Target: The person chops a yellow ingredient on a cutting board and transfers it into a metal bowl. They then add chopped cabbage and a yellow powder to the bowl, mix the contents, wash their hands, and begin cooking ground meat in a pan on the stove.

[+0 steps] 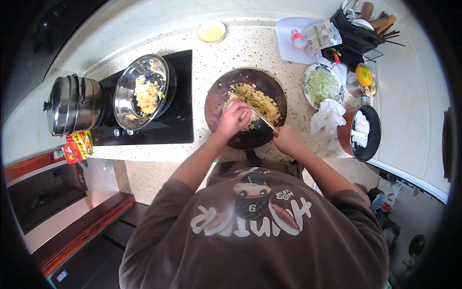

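A round, dark wooden cutting board lies on the speckled counter, with finely chopped yellow food, which looks like scrambled egg, spread over it. My right hand grips the handle of a kitchen knife at the board's lower right edge. The blade slants up and left across the chopped pieces. My left hand is over the board, its bent fingers close against the blade's left side. Some pieces lie beneath these fingers; whether they pinch anything is hidden.
Left, a steel bowl with yellow pieces sits on the black cooktop, beside a steel pot. Right are a plate of chopped green vegetable, crumpled white tissue and a pan holding white food. Behind stands a small bowl.
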{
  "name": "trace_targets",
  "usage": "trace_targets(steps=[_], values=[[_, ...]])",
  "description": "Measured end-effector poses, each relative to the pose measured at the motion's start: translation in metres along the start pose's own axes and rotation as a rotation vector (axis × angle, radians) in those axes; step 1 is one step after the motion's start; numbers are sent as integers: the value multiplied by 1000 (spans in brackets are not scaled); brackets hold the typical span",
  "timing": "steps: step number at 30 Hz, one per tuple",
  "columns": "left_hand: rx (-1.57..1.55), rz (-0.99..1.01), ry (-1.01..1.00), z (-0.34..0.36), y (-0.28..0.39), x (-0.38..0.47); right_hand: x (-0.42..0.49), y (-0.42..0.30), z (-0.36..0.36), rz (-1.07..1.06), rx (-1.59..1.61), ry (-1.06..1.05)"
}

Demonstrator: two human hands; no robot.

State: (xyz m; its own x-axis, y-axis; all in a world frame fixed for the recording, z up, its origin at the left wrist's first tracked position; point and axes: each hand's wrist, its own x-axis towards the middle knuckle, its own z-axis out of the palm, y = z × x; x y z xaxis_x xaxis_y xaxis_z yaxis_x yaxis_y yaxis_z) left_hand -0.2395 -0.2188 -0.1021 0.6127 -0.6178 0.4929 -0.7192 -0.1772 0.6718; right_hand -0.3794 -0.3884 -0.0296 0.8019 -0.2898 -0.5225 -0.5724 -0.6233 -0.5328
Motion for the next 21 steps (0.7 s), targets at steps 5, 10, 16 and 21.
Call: trace_targets(steps=[5,10,16,21], values=[[6,-7,3,-8,2,5,-5,4,-8,-6,103,9],[112,-190,113,-10,-10,9,-20,10,-10,-223,221,139],[105,-202,-57,-15,-1,2,-18,22,1,-61,224,117],[-42,-222,120,-35,31,14,-16,34,-2,30,345,157]])
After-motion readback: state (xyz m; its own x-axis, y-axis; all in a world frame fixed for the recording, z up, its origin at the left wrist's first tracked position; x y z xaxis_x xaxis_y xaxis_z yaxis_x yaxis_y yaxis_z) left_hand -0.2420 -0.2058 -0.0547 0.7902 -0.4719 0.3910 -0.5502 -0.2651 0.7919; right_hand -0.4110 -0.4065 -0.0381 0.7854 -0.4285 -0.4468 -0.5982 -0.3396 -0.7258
